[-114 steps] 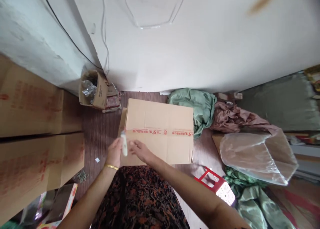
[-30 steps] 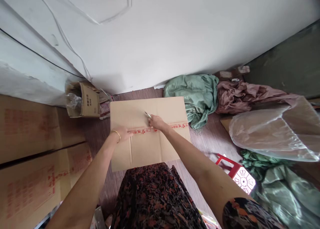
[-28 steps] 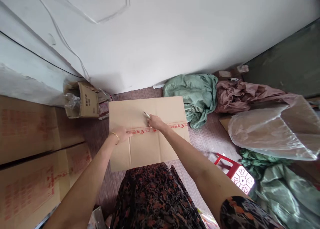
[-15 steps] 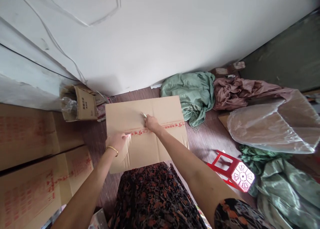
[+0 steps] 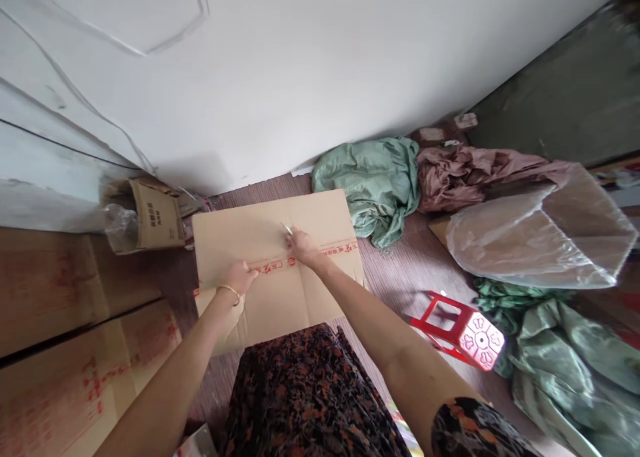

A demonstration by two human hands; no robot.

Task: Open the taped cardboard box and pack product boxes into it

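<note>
A brown cardboard box (image 5: 235, 237) with a red-printed tape line across its top stands on the floor in front of me. My right hand (image 5: 302, 249) is closed round a small cutter (image 5: 286, 228), whose tip sticks out over the box top just past the tape. My left hand (image 5: 239, 277) rests on the tape line near the box's left side, fingers curled down on the cardboard.
Large printed cartons (image 5: 60, 297) stand at the left. A small open box (image 5: 150, 214) with plastic sits by the wall. Green cloth (image 5: 375, 180), brown cloth (image 5: 465, 170), a plastic-wrapped bundle (image 5: 535, 230) and a red stool (image 5: 463, 330) lie on its side at the right.
My right hand took the cutter from upright in front of me to the tape line and now holds there. My left hand settled on the box top. The view swung left.
</note>
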